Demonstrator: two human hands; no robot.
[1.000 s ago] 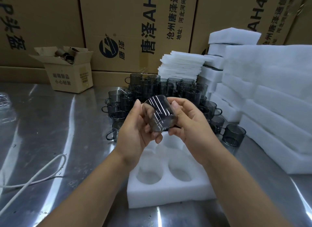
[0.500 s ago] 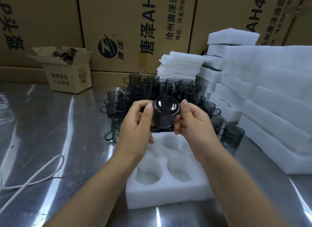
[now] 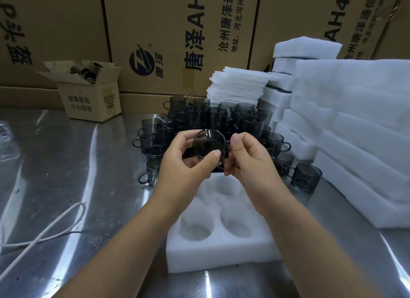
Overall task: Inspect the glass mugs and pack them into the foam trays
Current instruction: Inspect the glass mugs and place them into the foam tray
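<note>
Grey glass mug [image 3: 207, 145], one round end facing the camera, is held above the far end of the foam tray [image 3: 221, 253], left hand [image 3: 184, 171] curled round it, right hand [image 3: 248, 162] pinching its right edge, loose mugs [image 3: 199, 118] behind.

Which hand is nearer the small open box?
Left. The left hand sits right of the box, holding the mug; the right hand is farther right, on the mug's other side.
</note>
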